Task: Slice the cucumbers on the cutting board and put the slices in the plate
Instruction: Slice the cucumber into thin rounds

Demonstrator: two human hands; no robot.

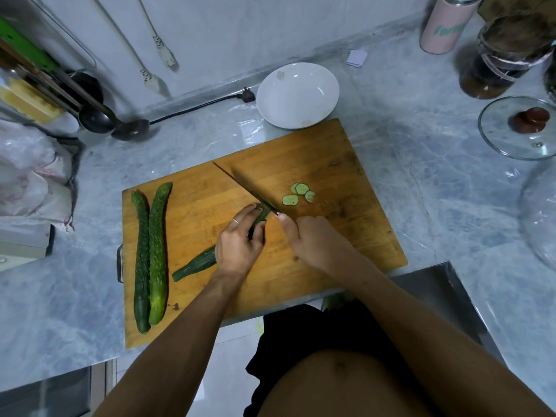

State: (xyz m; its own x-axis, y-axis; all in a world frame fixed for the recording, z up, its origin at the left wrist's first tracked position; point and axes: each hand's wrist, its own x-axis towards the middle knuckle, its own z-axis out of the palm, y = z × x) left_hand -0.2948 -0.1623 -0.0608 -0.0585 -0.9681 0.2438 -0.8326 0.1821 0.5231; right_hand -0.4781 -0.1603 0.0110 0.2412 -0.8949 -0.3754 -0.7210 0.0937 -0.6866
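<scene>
On the wooden cutting board [316, 164] a cucumber [197, 263] lies at a slant, and my left hand [239, 242] grips its upper part with curled fingers. My right hand [313, 240] holds a knife [240, 185] whose blade rests on the cucumber's cut end; the handle is hidden in the hand. Several thin slices [299, 194] lie just right of the blade. Two whole cucumbers [150, 251] lie side by side at the board's left edge. An empty white plate [298, 94] sits behind the board.
A glass lid [520, 127] with a brown knob lies at the right, jars [499, 55] and a pink canister [445, 25] behind it. Ladles [99, 115] and a black plug [246, 96] lie at the back left, plastic bags [30, 176] at the far left.
</scene>
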